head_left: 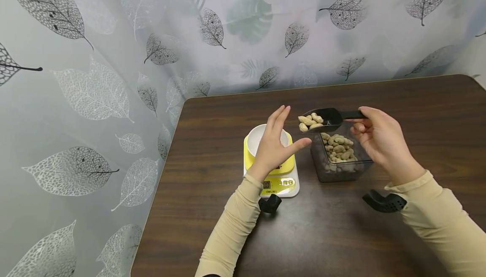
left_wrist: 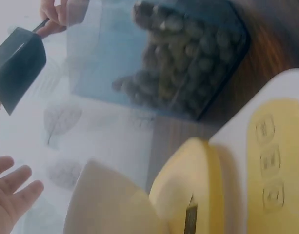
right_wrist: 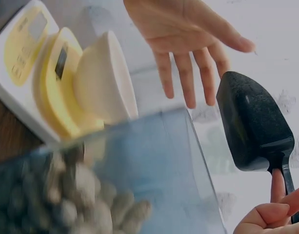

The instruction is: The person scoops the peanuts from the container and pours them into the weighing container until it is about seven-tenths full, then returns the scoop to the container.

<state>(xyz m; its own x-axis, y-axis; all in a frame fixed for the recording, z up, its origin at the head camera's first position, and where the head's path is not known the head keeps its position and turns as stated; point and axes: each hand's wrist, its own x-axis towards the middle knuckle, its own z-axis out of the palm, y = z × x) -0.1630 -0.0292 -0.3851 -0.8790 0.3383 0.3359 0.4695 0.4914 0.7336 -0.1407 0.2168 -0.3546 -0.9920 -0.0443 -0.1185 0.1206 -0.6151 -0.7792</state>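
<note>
A black scoop carries several unshelled peanuts above a clear plastic bin that holds more peanuts. My right hand grips the scoop's handle. With fingers extended and thumb spread, my left hand hovers over a white bowl, near the scoop's tip but holding nothing. The bowl sits on a yellow and white kitchen scale; the left hand covers part of both in the head view. In the right wrist view the scoop shows its underside, so its load is hidden there.
Everything stands on a dark wood-grain table. A leaf-patterned curtain or sheet rises behind the table's far edge and along its left side. Black camera mounts stick out from both wrists.
</note>
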